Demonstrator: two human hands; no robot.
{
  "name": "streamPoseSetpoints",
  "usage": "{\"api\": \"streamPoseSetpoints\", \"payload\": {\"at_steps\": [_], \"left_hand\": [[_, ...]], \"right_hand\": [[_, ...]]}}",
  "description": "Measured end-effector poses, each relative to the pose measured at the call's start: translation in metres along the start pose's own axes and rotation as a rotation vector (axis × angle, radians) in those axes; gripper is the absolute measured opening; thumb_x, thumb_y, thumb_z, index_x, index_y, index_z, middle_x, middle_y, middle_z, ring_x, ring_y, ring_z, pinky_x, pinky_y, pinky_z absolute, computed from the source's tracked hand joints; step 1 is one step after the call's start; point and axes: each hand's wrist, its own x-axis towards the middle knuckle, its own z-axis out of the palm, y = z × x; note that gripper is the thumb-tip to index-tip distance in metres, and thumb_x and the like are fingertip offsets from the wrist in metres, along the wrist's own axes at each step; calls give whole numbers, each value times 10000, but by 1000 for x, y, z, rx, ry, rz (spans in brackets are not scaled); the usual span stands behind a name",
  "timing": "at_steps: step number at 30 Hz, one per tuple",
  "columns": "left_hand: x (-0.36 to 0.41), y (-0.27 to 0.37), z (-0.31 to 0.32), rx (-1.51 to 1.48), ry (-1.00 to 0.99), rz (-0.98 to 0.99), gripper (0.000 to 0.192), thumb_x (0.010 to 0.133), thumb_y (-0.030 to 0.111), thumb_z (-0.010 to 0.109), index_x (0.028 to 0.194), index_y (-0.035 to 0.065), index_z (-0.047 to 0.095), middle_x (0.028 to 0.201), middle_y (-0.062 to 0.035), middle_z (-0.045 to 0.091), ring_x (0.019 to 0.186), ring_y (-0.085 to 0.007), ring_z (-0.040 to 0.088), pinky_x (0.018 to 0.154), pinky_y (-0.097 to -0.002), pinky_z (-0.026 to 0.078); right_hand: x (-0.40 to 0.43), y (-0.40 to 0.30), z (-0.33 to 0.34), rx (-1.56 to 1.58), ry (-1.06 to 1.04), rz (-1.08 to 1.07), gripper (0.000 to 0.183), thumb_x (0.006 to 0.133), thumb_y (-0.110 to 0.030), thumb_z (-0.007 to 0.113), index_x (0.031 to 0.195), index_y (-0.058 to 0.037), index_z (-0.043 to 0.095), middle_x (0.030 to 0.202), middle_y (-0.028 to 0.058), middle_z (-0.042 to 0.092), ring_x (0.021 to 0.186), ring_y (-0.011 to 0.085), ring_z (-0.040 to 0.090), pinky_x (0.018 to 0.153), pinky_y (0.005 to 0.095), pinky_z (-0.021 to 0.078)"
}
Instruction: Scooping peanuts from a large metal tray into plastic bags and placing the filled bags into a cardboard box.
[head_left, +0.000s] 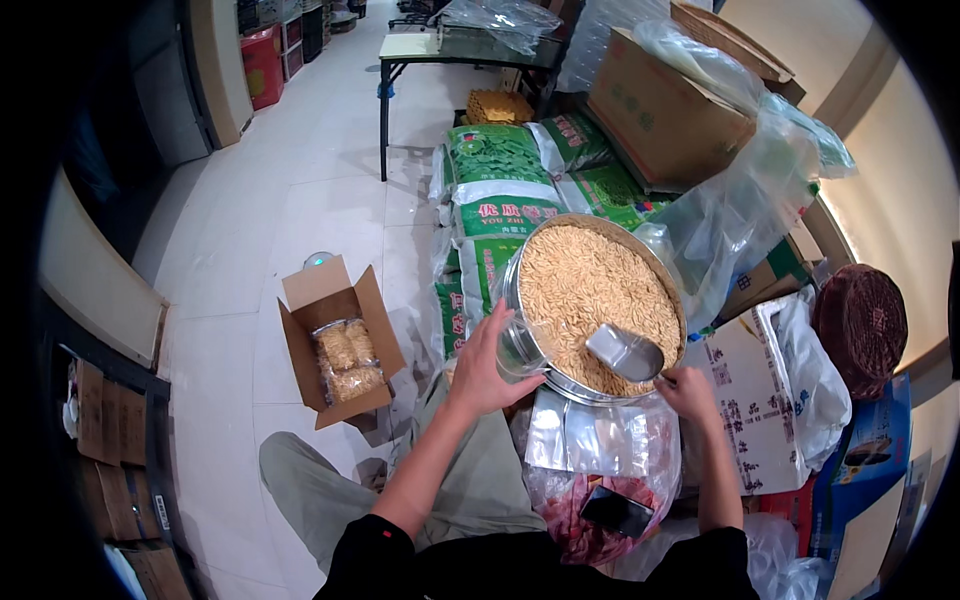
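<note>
A round metal pan (600, 300) full of pale, elongated puffed grains rests on stacked sacks in front of me. My right hand (688, 393) grips the handle of a metal scoop (626, 353), whose bowl lies over the grains at the near side. At the pan's left rim, my left hand (486, 367) is around a clear plastic container (522, 346); grains inside it cannot be made out. Flat clear plastic bags (589, 436) lie just below the pan. Down on the floor to the left, an open cardboard box (304, 375) holds several clear packs of grains (349, 360).
Green and white printed sacks (495, 161) are stacked beyond the pan. A black phone (616, 511) lies on a plastic-wrapped reddish bundle near me. To the right are a white printed box (750, 405) and a dark woven basket (860, 330). Farther off stands a folding table (409, 46).
</note>
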Motion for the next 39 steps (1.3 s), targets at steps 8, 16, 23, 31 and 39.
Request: {"api": "streamPoseSetpoints", "payload": {"at_steps": [8,16,23,31,39], "left_hand": [[-11,-8,1,-42,68,4,1316,660,345,980,1651,52,165,1478,-206,555,1305,-370,603,1105,-475,478],[-12,-9,0,-11,44,-2,1328,669,349,983,1660,60,148,1508,-225,526,1308,-355,609,1099,-467,485],[-11,-10,0,-26,56,0,1347,644,308,994,1659,65,143,1490,-227,534,1293,-360,620,1090,-465,500],[-10,-3,-5,-34,49,-15,1327,651,306,988,1659,71,159,1501,-222,518,1301,-361,612,1088,-461,501],[-7,-3,-3,-43,33,6,1328,653,313,990,1659,72,156,1505,-224,515,1318,-370,604,1096,-466,497]], "right_hand": [[53,-20,88,195,-80,-20,316,921,-320,694,974,-23,787,802,248,709,758,415,711,709,498,555],[86,-25,93,395,80,56,330,941,-315,678,895,2,756,746,257,682,713,419,703,679,514,539],[79,-51,63,-28,324,31,227,929,-260,671,917,-48,754,792,235,716,744,434,710,687,543,563],[56,-35,42,-180,366,81,199,921,-226,665,924,-32,712,801,217,721,745,415,719,666,531,575],[28,-4,12,-197,51,207,220,835,-265,676,947,-136,815,875,202,753,828,407,734,782,518,597]]}}
